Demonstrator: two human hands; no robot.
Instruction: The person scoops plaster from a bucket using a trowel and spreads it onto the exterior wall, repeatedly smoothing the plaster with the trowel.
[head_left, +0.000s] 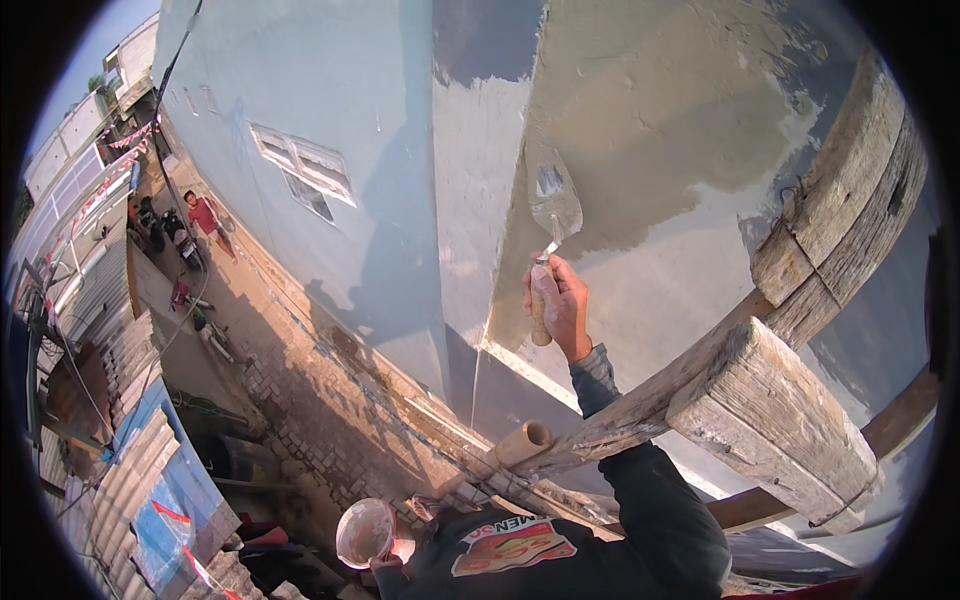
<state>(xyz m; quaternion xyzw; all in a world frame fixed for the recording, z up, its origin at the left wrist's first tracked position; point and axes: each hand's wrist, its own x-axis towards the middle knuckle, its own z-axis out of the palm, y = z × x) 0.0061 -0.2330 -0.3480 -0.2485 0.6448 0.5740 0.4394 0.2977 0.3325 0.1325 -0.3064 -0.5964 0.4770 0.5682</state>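
My right hand [562, 305] is wrapped round the worn handle of a pointed trowel [556, 205]. The trowel's blade lies against a wall patch of wet grey plaster [640, 150], near a straight vertical corner edge. Low in the view, my left hand [386, 563] grips a small mortar-stained bucket [364, 532] at its side; most of its fingers are hidden. The bucket's mouth is turned up towards me, and what it contains is hard to make out.
Rough wooden beams [770, 410] tied with wire cross close to my right arm. An open pipe end [537, 433] juts below. Far down, a paved alley [300, 400] holds parked motorbikes [183, 240] and a person in red [207, 218]. Corrugated roofs [120, 480] lie left.
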